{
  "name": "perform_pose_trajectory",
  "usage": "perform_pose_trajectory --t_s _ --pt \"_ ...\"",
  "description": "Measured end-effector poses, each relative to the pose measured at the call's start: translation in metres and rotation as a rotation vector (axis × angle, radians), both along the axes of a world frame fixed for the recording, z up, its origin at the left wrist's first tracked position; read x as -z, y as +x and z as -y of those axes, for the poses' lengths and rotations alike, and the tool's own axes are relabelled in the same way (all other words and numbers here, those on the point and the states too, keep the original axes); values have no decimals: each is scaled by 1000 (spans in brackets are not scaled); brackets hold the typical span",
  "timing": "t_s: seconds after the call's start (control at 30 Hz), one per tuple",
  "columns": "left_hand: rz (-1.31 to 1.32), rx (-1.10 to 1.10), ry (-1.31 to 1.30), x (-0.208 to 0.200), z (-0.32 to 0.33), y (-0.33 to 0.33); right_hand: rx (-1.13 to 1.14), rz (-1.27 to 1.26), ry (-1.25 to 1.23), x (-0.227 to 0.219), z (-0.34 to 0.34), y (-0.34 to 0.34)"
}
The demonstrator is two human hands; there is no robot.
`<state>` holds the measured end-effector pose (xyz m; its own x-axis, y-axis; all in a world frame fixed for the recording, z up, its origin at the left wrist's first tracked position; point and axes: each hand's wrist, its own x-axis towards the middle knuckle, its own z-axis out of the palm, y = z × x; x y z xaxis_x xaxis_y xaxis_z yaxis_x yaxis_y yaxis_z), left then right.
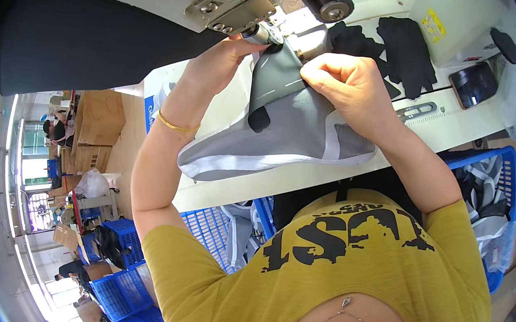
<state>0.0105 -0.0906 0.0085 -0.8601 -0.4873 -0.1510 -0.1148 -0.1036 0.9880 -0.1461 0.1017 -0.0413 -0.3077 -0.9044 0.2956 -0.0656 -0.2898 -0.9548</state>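
A grey fabric shoe upper (281, 128) with white edging lies on the white work table under a sewing machine head (243, 17). A dark grey-green flap (274, 79) with pale marked lines stands up from the upper, ending in a black tab. My left hand (221, 66) is closed at the flap's far edge, right beside the machine's roller foot (264, 35); its fingertips are partly hidden. With thumb and forefinger, my right hand (347, 88) pinches the flap's right edge. The needle point cannot be made out.
Black fabric pieces (406, 54) lie behind my right hand, near a phone-like black device (473, 84). A metal slotted plate (417, 111) rests on the table. Blue baskets (506, 185) with shoe parts stand to the right and below the table. A black machine part (104, 45) overhangs at left.
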Motion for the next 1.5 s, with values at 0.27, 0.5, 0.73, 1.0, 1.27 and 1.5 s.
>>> perform_pose_trajectory --t_s 0.27,0.5,0.73,1.0,1.27,1.5 --pt "-30 38 -26 -1 -1 -2 17 -8 6 3 2 2" --pt "184 -58 -355 -22 -18 2 24 -22 2 5 6 5" --pt "450 -129 -816 -35 -51 26 31 -25 7 8 2 8" --pt "201 -138 -657 -15 -51 24 29 45 -60 8 2 14" --pt "367 -257 -852 -19 -70 30 -27 22 75 3 -4 12" --pt "-55 -235 -1943 0 -111 21 -33 54 68 5 -5 12"
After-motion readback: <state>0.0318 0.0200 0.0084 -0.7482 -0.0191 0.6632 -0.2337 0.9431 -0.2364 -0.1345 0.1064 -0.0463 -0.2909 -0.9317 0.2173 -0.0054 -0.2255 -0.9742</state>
